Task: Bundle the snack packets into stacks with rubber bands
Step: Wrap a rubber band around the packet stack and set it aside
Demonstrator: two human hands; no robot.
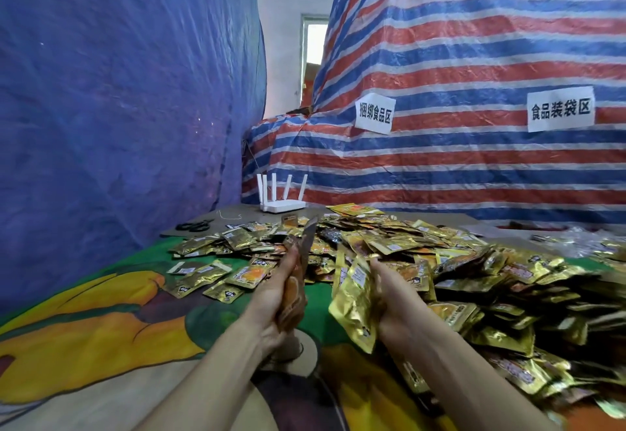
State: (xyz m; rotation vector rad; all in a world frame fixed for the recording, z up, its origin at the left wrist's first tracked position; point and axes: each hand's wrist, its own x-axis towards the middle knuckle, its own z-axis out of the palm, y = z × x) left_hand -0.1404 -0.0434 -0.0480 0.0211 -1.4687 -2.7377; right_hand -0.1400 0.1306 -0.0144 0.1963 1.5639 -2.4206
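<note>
- Two bare forearms come in from the bottom edge, above a printed tablecloth (101, 312) with big green, yellow and cream shapes.
- The left hand (276, 298) is clamped on a small stack of packets (294, 291). This stack stands on its edge with orange faces showing, and its top end points away from the person.
- The right hand (394, 305) grips a bunch of gold packets (354, 298), which spreads like a fan toward the left hand. Both hands are near each other but apart, and both are lifted a little over the cloth.
- Just right of the right hand, a big heap of snack packets (474, 281) covers the table. It is mostly gold foil with some orange, and it runs out of view at the right edge.
- Some loose packets (210, 274) lie flat and scattered on the cloth, left of the left hand and beyond it.
- Black scissors (194, 226) lie on a brown cardboard sheet (244, 213) at the far left corner of the table. Near them is a thin pale loop, too small to tell what it is.
- A white router (284, 205) with upright antennas stands at the back of the table.
- A blue tarpaulin (118, 92) hangs at the left side. A red, white and blue striped tarpaulin (474, 58) fills the back and the right, and it carries two white paper signs (373, 114) with Chinese writing.
- Between both tarpaulins a pale wall with a bright opening (313, 47) is visible.
</note>
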